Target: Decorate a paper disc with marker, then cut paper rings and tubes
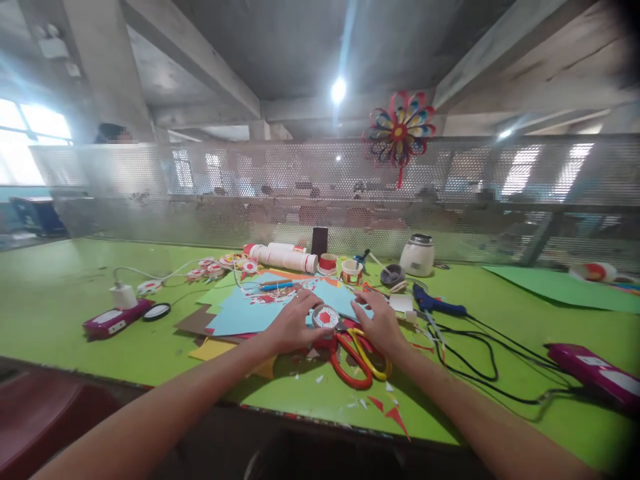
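lying nearest, scissors had handles turned bodyward, presumably for reach. just past the handles, left hand pinched a round disc between thumb and fingers, likely steadying it; right hand, fingers loosely parted, seemed empty. beyond the scissors lay blue paper.

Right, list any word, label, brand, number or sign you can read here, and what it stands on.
No text is legible.
White jar: small dark mark, too small to read.
Purple power strip on the right: pale patches, too blurred to read.
Round piece at the left hand: red-and-white pattern, no readable text.
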Available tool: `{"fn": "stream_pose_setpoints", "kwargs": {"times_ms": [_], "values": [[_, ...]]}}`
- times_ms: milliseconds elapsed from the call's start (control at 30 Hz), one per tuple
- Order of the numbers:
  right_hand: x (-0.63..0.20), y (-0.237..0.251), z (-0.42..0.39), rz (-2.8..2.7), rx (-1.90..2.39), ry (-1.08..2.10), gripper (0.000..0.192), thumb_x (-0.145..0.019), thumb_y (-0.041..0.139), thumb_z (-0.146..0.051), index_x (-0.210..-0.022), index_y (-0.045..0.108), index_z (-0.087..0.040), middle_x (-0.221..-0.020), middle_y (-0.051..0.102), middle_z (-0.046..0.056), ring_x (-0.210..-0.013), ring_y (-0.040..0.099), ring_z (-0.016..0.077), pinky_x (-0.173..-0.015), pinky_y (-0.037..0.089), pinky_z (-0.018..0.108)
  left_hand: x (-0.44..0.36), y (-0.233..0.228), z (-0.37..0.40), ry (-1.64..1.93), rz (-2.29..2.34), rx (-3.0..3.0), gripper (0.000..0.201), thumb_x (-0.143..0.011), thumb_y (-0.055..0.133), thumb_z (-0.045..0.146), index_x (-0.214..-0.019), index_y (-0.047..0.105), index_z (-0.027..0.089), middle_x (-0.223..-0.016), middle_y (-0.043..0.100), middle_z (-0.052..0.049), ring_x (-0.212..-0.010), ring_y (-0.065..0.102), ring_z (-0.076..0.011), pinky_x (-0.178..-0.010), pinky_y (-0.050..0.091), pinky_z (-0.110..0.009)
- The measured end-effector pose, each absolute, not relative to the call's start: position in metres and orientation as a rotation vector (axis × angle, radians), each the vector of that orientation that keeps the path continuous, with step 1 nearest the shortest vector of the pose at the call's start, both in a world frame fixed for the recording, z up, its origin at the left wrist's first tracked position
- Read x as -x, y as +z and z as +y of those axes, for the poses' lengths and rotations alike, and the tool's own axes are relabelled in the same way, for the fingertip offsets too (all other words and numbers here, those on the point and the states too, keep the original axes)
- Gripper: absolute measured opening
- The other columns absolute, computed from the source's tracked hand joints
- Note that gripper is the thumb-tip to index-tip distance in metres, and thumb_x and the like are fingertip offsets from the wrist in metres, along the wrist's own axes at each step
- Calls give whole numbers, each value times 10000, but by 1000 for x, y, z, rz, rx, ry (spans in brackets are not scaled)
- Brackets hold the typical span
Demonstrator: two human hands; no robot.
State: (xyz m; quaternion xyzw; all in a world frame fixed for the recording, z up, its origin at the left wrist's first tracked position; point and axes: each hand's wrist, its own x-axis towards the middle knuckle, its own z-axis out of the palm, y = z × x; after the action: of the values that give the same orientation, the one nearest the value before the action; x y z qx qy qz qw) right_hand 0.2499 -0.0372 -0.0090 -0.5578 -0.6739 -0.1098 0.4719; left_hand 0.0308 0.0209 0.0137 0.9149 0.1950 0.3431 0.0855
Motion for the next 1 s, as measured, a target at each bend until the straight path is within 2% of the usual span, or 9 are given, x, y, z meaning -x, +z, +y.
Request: {"fn": "stream_pose_setpoints", "kwargs": {"times_ms": [133,233,367,467,633,733,833,1000], "values": [[-249,-15,-34,-1659,1374,-319,239,-878,526,-286,-1045,634,-154,-876,660,99,-827,611,228,-768,507,397,-16,17,4,946,596,-2778,416,-751,655,498,-982,578,161,-959,556,-76,-925,515,-219,-836,448,-358],[-250,-18,-33,-1664,1382,-342,219,-887,540,-281,-1033,629,-145,-863,655,72,-820,613,203,-787,505,392,1,12,-6,866,611,-2766,448,-754,660,483,-1064,584,169,-1022,558,-85,-960,530,-216,-850,451,-345],[-252,-21,-31,-1675,1401,-345,252,-905,556,-341,-1067,601,-153,-1021,640,49,-895,621,176,-814,507,398,18,4,-8,739,629,-2753,450,-783,643,420,-1146,565,165,-1094,557,-101,-979,545,-204,-845,459,-316],[-253,-23,-30,-1694,1416,-333,260,-908,554,-347,-1080,600,-157,-1062,634,57,-911,621,177,-810,514,395,22,-2,-4,731,652,-2781,480,-767,659,425,-1150,565,152,-1100,576,-109,-999,546,-215,-873,446,-327],[-254,-25,-29,-1691,1418,-310,247,-904,544,-345,-1042,614,-152,-943,657,47,-862,622,175,-815,496,390,22,-8,-2,755,730,-2740,504,-761,654,469,-1141,560,151,-1082,597,-106,-1004,544,-220,-884,435,-338],[-253,-25,-28,-1662,1419,-284,262,-890,507,-322,-1021,639,-138,-861,677,90,-819,619,208,-787,490,373,22,-9,-2,720,756,-2727,500,-747,660,490,-1120,579,167,-1071,615,-99,-988,557,-226,-870,439,-343],[-253,-25,-27,-1634,1426,-265,298,-867,483,-331,-999,658,-128,-859,694,125,-794,619,233,-773,482,373,22,-10,-2,715,776,-2715,520,-741,658,502,-1132,578,169,-1088,625,-102,-983,571,-232,-873,443,-353],[-252,-22,-29,-1627,1426,-251,312,-853,478,-343,-972,672,-130,-875,714,124,-743,628,221,-746,478,349,21,-12,-1,758,772,-2727,528,-753,644,493,-1158,564,164,-1129,628,-112,-1020,574,-239,-891,442,-355]]}}
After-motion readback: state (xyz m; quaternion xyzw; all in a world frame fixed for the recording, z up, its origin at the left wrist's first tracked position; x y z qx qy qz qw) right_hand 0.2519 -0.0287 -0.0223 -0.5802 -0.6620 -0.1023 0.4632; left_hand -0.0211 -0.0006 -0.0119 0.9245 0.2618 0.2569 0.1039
